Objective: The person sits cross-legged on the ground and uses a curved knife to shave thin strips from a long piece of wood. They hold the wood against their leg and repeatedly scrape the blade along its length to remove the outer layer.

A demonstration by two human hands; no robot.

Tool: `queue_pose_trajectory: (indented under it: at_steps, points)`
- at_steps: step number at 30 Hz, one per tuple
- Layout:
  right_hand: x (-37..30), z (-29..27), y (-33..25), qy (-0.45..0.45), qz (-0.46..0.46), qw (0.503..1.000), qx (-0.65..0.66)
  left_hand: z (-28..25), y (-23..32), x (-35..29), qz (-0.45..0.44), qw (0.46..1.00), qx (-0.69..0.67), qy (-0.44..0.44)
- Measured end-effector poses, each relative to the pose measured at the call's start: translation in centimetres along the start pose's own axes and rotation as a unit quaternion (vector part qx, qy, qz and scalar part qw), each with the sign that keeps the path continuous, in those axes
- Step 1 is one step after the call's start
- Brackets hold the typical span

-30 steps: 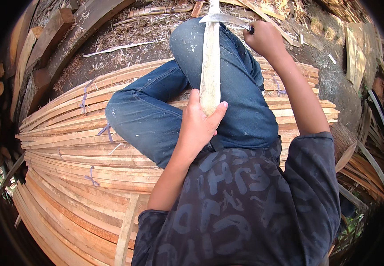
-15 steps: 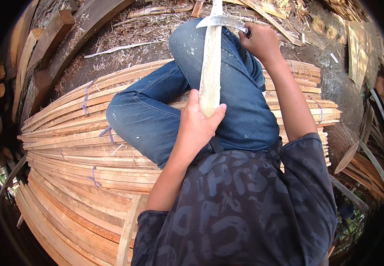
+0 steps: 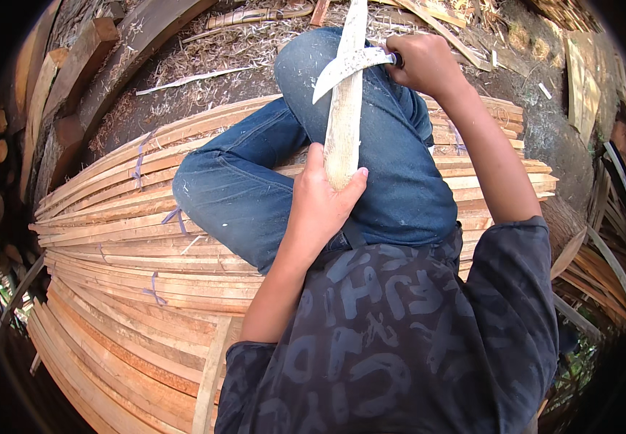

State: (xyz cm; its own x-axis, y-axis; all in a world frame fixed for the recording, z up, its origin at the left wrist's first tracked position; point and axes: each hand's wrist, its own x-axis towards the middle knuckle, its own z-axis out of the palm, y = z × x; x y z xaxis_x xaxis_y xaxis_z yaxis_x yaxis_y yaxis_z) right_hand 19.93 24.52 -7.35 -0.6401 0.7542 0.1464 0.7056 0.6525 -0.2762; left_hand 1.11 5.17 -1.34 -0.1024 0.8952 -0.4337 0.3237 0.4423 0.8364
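Note:
A pale strip of wood (image 3: 344,134) lies lengthwise over my raised thigh, its far end running out at the top of the view. My left hand (image 3: 324,195) is closed round its near end, thumb on one edge. In my right hand (image 3: 428,65) is the dark handle of a curved knife (image 3: 343,71). The blade crosses the strip above the knee, its tip pointing left and toward me. Whether the edge touches the wood, I cannot tell.
I sit on stacked bundles of thin wooden slats (image 3: 132,246) tied with purple string (image 3: 155,288). Shavings (image 3: 248,43) litter the ground ahead. Thick timbers (image 3: 74,79) lean at the left, and wood offcuts (image 3: 609,267) lie at the right.
The knife has come nearer along the strip, and its blade has swung so the tip points more toward me. The strip's far end has tilted slightly right; my left hand stays put.

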Motion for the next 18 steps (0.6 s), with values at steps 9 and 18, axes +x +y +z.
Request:
queue_pose_trajectory:
  at_steps: [9, 18]
  points:
    - [1.6, 2.4, 6.0, 0.058, 0.284, 0.957, -0.001, -0.3, 1.7, -0.5, -0.073, 0.992, -0.087, -0.046]
    - [-4.6, -1.1, -4.2, -0.036, 0.19, 0.979, 0.067, -0.5, 1.5, -0.5, -0.094, 0.987, -0.113, -0.061]
